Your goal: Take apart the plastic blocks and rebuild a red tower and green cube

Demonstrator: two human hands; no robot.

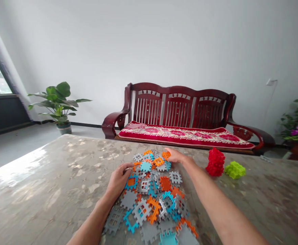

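Observation:
A long pile of interlocking plastic building tiles [145, 185] in grey, orange and turquoise lies on the table in front of me. Some tiles are solid squares with toothed edges, others have window-like cutouts. My left hand [120, 177] rests at the pile's left side, its fingers apart and reaching against the tiles near a blue frame tile [131, 182]. At the far right end of the pile, my right hand [174, 156] has its fingers stretched beside an orange tile [166, 155]. Neither hand has a tile lifted; the fingertips are partly hidden.
Right of my right arm stand a red knobbly block assembly [215, 162] and a lower lime-green one [235, 170]. The table [69, 177] has a patterned, shiny cover. Beyond it are a wooden bench [178, 105] with a red floral cushion and a potted plant [62, 102].

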